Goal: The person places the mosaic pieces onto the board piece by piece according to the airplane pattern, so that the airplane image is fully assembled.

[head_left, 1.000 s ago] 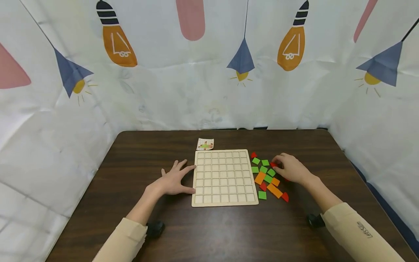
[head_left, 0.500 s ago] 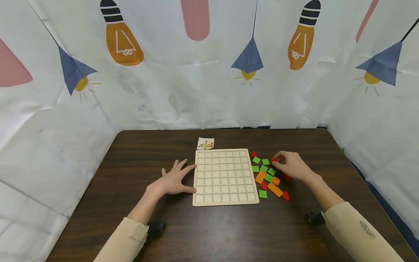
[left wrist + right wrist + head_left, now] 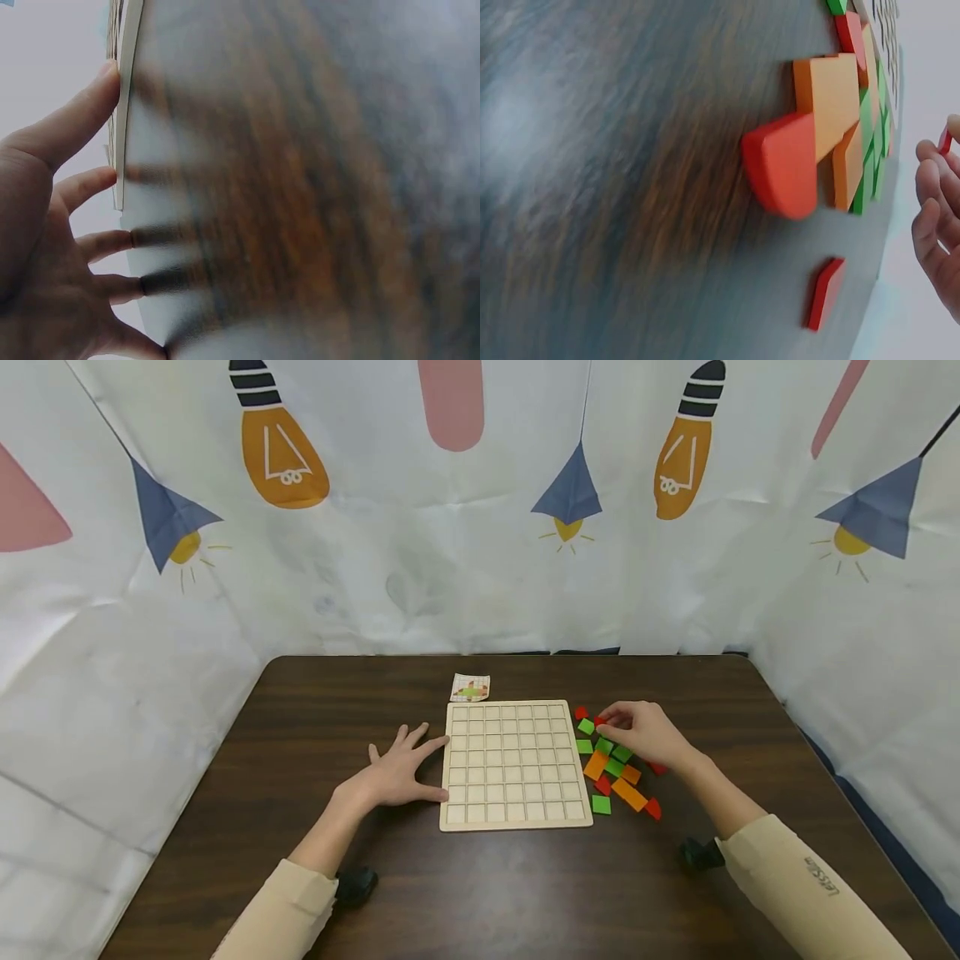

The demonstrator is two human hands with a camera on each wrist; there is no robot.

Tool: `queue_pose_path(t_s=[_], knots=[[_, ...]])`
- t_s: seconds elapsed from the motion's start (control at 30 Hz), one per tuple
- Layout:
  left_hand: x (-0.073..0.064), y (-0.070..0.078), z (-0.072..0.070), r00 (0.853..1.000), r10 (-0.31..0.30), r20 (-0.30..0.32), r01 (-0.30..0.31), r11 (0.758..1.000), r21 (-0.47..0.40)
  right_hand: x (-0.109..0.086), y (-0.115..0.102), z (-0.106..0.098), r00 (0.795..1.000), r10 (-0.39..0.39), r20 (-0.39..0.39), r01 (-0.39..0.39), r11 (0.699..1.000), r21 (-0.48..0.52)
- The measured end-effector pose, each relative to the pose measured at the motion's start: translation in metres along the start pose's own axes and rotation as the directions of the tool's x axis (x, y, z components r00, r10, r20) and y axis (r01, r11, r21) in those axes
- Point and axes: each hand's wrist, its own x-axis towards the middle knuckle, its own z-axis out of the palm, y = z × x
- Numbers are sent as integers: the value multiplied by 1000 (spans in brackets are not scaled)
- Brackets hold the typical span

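A pale wooden grid board [image 3: 517,765] lies on the dark table, its square cells bare. My left hand [image 3: 393,775] is spread at the board's left edge, with thumb and index fingertip touching that edge; the left wrist view shows the same contact. Over the loose pieces to the right of the board, my right hand [image 3: 643,732] pinches a small red piece [image 3: 945,140] between thumb and index finger. In the head view that piece shows only partly at the fingertips. Beneath the hand lie green squares [image 3: 604,745], one partly covered by the fingers.
A small picture card [image 3: 471,688] sits behind the board's upper left corner. Orange blocks [image 3: 629,794], a rounded red piece [image 3: 781,166] and other red pieces lie right of the board. A printed white curtain [image 3: 450,568] hangs behind the table.
My right hand has picked up the red piece from the far right of the pile and moved left with it toward the board. The left hand has stayed at the board's edge.
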Motion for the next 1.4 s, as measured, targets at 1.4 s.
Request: queue_pose_path(t_s=[1.4], knots=[[11, 15, -9, 998, -59, 31, 62, 993, -105, 19, -21, 37, 998, -62, 30, 60, 996, 65]])
